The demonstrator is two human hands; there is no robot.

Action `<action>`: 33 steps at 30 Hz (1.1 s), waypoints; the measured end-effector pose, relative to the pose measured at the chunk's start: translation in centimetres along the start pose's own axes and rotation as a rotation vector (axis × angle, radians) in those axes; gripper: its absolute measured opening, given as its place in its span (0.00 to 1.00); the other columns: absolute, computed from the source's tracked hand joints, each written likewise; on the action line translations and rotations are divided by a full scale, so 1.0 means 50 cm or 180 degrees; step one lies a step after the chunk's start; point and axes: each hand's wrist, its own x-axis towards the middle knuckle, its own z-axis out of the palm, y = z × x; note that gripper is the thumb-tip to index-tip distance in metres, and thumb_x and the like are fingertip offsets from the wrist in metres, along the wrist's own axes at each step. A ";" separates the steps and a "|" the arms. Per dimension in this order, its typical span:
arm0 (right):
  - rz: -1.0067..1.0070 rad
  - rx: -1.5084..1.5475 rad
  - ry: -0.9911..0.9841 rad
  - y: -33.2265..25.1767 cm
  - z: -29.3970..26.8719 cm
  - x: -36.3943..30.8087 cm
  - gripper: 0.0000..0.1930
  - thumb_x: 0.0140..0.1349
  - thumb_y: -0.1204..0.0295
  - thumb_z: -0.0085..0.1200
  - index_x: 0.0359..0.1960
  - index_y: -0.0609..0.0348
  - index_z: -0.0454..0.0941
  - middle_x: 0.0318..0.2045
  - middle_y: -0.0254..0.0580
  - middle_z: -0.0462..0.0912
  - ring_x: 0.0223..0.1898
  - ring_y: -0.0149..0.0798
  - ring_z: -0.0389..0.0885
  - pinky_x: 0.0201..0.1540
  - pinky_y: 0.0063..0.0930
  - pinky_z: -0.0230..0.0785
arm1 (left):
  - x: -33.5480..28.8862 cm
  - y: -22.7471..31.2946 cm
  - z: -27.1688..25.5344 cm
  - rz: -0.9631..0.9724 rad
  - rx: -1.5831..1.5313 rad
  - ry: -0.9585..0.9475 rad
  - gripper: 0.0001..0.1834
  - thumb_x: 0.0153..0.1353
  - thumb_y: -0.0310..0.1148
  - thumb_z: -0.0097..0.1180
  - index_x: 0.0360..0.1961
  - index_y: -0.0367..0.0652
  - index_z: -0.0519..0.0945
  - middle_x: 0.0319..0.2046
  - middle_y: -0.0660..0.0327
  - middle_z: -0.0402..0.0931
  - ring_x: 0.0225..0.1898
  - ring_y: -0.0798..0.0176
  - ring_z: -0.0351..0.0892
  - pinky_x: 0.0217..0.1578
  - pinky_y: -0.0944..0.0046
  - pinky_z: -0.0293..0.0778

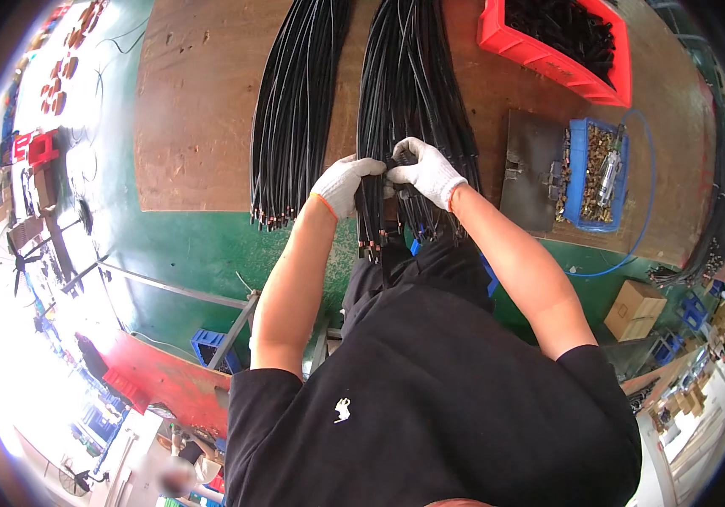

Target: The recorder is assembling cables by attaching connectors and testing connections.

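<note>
Bent fingers of the gloved left hand [344,182] and right hand [430,171] come together at the black cables [409,76]; I cannot tell exactly what lies pinched between the fingertips (dark on dark, and small). These cables run beneath the grip, stretching away beyond it over the wooden table [193,101], their bare copper-coloured ends on the body side of it. Left of the grip lies another cable bundle [303,93]. Beyond it to the right stands a red bin [547,63] of black pieces; farther right of the grip, a blue bin [579,160] holds brass-coloured fittings, with a blue hose [651,177] curving alongside.
</note>
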 end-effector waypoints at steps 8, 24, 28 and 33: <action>-0.0028 0.0662 -0.0209 0.055 -0.034 -0.126 0.17 0.55 0.78 0.73 0.41 0.52 0.76 0.37 0.22 0.75 0.39 0.22 0.75 0.46 0.21 0.71 | 0.013 -0.016 0.007 -0.0051 -0.0021 0.0057 0.11 0.59 0.25 0.63 0.43 0.35 0.85 0.34 0.52 0.86 0.31 0.54 0.88 0.34 0.53 0.88; 0.0171 0.0734 -0.0690 0.105 -0.050 -0.302 0.17 0.57 0.76 0.74 0.42 0.54 0.76 0.37 0.25 0.75 0.41 0.23 0.76 0.47 0.22 0.74 | 0.041 -0.075 0.076 0.0550 -0.0315 0.0122 0.16 0.60 0.22 0.63 0.49 0.37 0.82 0.39 0.53 0.85 0.35 0.54 0.89 0.35 0.49 0.91; 0.0570 0.1127 -0.0674 0.076 -0.046 -0.312 0.16 0.57 0.78 0.73 0.41 0.54 0.76 0.35 0.27 0.78 0.39 0.24 0.78 0.47 0.23 0.74 | 0.042 -0.078 0.082 0.0611 -0.0377 0.0097 0.16 0.60 0.21 0.63 0.50 0.37 0.82 0.41 0.52 0.85 0.36 0.53 0.89 0.37 0.48 0.90; 0.0626 0.1460 -0.0158 0.108 -0.015 -0.276 0.16 0.56 0.80 0.73 0.40 0.55 0.76 0.35 0.28 0.80 0.38 0.25 0.80 0.44 0.23 0.74 | 0.043 -0.076 0.084 0.0600 -0.0261 0.0099 0.16 0.59 0.21 0.64 0.50 0.37 0.82 0.41 0.52 0.86 0.36 0.53 0.89 0.38 0.48 0.90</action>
